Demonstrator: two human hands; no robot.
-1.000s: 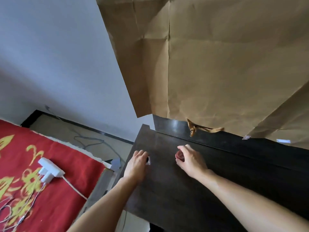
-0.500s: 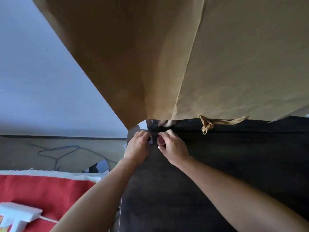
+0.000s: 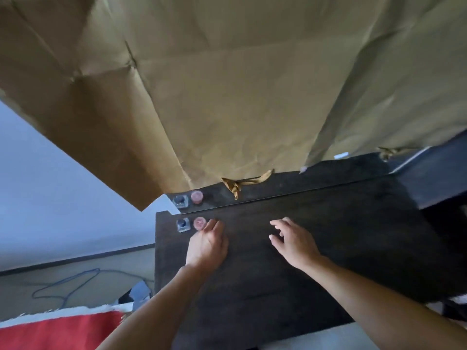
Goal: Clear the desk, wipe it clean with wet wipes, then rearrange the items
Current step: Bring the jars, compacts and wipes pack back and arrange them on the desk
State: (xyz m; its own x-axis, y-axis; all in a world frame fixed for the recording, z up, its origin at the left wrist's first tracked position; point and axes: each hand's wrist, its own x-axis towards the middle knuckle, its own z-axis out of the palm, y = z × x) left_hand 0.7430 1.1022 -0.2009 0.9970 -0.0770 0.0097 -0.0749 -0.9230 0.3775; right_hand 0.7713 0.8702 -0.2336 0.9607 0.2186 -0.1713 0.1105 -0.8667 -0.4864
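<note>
Head view: left hand (image 3: pixel 207 245), fingers together, just beside a pink jar (image 3: pixel 199 223) at the far-left of the desk (image 3: pixel 341 248); right hand (image 3: pixel 294 242) open, fingers spread.

Far-left desk (image 3: pixel 353 223) corner holds dark jar (image 3: pixel 183 224), pink jar (image 3: pixel 199 223); middle seems open.

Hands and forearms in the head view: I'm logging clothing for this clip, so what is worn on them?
Nothing visible. The left hand and right hand are bare, with no gloves, rings or watch showing, and the left forearm and right forearm are uncovered to the frame's edge: no sleeve appears.
</note>
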